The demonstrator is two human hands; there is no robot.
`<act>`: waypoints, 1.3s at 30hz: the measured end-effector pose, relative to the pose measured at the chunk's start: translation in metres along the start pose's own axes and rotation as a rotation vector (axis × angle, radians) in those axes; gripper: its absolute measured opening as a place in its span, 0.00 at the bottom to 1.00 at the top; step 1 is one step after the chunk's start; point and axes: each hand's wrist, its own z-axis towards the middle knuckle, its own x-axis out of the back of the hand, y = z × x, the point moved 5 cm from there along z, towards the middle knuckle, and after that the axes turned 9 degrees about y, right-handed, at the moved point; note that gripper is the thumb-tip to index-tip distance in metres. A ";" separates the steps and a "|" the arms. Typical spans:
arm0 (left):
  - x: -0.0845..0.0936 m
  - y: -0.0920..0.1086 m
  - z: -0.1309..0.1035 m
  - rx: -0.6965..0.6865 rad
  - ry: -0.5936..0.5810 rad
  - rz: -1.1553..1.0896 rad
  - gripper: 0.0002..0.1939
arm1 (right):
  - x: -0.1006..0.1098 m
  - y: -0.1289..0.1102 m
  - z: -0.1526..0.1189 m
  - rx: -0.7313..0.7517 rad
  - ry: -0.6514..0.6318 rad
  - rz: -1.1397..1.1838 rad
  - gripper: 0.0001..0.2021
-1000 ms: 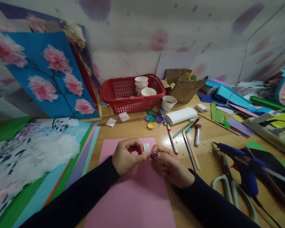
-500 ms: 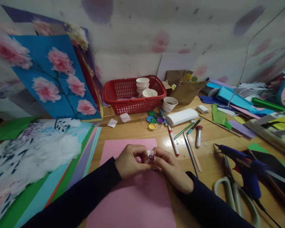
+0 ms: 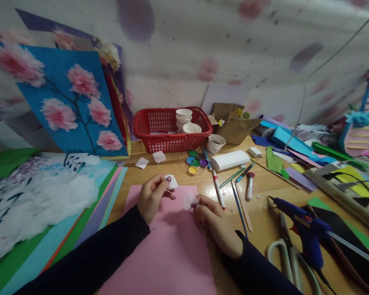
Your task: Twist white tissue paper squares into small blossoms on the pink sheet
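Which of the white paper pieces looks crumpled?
The crumpled piece pinched in the right hand, over the pink sheet. The two squares in front of the red basket and the square by the left hand look flatter.

Head cam, fwd/down, prob. close

red basket (image 3: 172,145) holding white paper cups (image 3: 183,118); another cup (image 3: 215,144) just beside it. at right, a blue glue gun (image 3: 312,237) lies near pale-handled scissors (image 3: 290,248). a white plug adapter (image 3: 254,152) lies behind a short brush (image 3: 249,191), its bristles (image 3: 251,175) toward the adapter.
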 end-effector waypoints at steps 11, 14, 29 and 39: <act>-0.003 -0.005 0.002 0.017 0.024 -0.011 0.13 | 0.002 -0.007 -0.003 0.097 0.024 -0.331 0.18; -0.007 -0.006 -0.003 0.013 -0.041 0.024 0.14 | 0.005 -0.011 -0.003 0.171 0.125 -0.250 0.19; 0.010 0.002 0.020 -0.421 -0.042 1.001 0.06 | 0.010 -0.009 0.001 0.199 0.154 -0.224 0.09; -0.001 0.002 0.009 -0.219 -0.090 0.556 0.10 | 0.007 -0.008 0.001 0.200 0.133 -0.272 0.13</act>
